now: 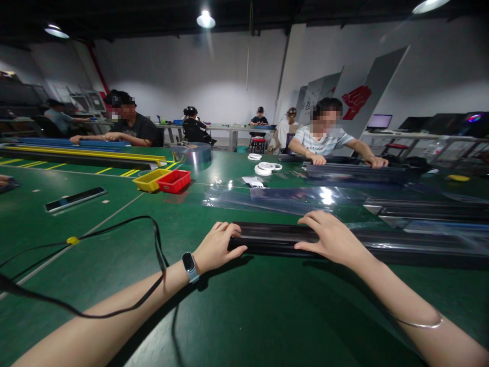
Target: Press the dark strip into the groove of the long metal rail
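A long black bar (275,238) in a clear plastic sleeve lies across the green table (114,255) in front of me. My left hand (217,247) grips its left end, fingers curled over the top and thumb underneath. My right hand (330,237) rests on top of the bar a little further right, fingers pressed down over it. A watch sits on my left wrist and a thin bangle on my right.
A sheet of clear plastic film (282,196) lies beyond the bar, with more black bars (428,209) to the right. A yellow bin (151,180) and a red bin (174,181) stand at centre left. White tape rolls (265,168) lie further back. A black strap (114,229) loops at the left. Two people work across the table.
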{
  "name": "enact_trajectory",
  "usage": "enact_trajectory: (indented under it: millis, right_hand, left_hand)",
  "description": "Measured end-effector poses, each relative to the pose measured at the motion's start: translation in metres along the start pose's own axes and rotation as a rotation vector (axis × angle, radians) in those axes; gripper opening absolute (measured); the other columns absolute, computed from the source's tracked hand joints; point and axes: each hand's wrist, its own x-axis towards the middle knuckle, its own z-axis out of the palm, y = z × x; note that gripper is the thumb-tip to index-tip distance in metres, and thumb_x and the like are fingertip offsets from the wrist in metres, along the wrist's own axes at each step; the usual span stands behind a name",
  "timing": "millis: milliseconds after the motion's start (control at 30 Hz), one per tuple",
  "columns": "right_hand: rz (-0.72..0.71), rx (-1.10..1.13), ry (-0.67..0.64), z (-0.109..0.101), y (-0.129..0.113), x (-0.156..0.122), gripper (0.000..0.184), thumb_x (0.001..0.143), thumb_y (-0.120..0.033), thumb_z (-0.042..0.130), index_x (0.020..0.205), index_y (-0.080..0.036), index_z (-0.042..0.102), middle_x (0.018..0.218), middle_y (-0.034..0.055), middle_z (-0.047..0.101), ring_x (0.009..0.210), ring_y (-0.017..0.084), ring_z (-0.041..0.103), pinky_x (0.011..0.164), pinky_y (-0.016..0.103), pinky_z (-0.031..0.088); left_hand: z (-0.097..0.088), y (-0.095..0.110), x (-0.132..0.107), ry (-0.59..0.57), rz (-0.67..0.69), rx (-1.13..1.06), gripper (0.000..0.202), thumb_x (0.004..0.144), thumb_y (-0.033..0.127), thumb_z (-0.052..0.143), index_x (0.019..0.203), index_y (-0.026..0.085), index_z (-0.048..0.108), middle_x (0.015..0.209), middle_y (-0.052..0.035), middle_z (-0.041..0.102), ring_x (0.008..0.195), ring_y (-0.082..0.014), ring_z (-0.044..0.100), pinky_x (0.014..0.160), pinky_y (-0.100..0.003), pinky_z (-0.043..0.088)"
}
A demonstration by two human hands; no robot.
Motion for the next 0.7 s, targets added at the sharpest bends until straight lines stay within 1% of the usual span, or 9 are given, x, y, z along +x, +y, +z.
enact_trajectory:
  millis: [67,133,200,300,533,700]
  right_hand:
    - [0.066,-0.069,-0.021,-0.006,-0.002,0.000,0.052,0.071,-0.065,0.038,0.083,-0.019,0.057,0.083,0.0096,0.057,0.076,0.022,0.053,0.069,0.036,0.040]
    - [0.152,-0.119,-0.081,-0.012,-0.002,-0.002,0.053,0.071,-0.067,0.033,0.071,-0.019,0.057,0.073,0.0082,0.057,0.067,0.021,0.054,0.062,0.035,0.040]
    - [0.247,-0.136,-0.168,-0.014,0.000,-0.007,0.057,0.069,-0.071,0.030,0.068,-0.020,0.057,0.067,0.0076,0.058,0.061,0.022,0.055,0.055,0.034,0.040]
    - [0.347,-0.113,-0.267,-0.012,0.003,-0.015,0.062,0.066,-0.074,0.028,0.069,-0.020,0.058,0.066,0.0086,0.060,0.059,0.024,0.056,0.049,0.034,0.040]
    - [0.374,-0.064,-0.323,0.000,0.005,-0.021,0.066,0.064,-0.076,0.028,0.069,-0.018,0.059,0.071,0.0123,0.062,0.060,0.025,0.058,0.047,0.035,0.042]
    - [0.388,-0.046,-0.382,0.001,0.006,-0.019,0.066,0.064,-0.076,0.027,0.069,-0.019,0.059,0.071,0.0110,0.061,0.061,0.025,0.058,0.049,0.035,0.042]
  left_hand:
    - [0.000,0.000,0.000,-0.006,-0.006,0.002,0.025,0.078,0.041,0.048,0.092,0.020,0.050,0.097,-0.0027,0.055,0.086,-0.0180,0.049,0.081,-0.035,0.035]
    - [0.001,0.000,0.000,-0.012,-0.016,0.006,0.025,0.078,0.041,0.049,0.092,0.020,0.049,0.096,-0.0029,0.055,0.087,-0.0183,0.049,0.081,-0.035,0.036]
    - [0.002,-0.001,-0.001,-0.009,-0.026,0.008,0.026,0.077,0.041,0.049,0.092,0.020,0.049,0.095,-0.0032,0.055,0.087,-0.0186,0.050,0.080,-0.034,0.036]
    - [0.003,-0.001,-0.002,-0.005,-0.029,-0.002,0.025,0.077,0.041,0.049,0.092,0.020,0.048,0.093,-0.0035,0.055,0.087,-0.0187,0.051,0.080,-0.034,0.037]
    - [0.003,-0.001,-0.002,-0.018,-0.035,-0.007,0.026,0.078,0.040,0.049,0.095,0.021,0.047,0.094,-0.0035,0.055,0.087,-0.0189,0.051,0.079,-0.034,0.039]
    - [0.003,-0.001,-0.002,-0.023,-0.033,-0.015,0.025,0.078,0.039,0.048,0.095,0.021,0.047,0.095,-0.0031,0.055,0.086,-0.0185,0.051,0.079,-0.034,0.039]
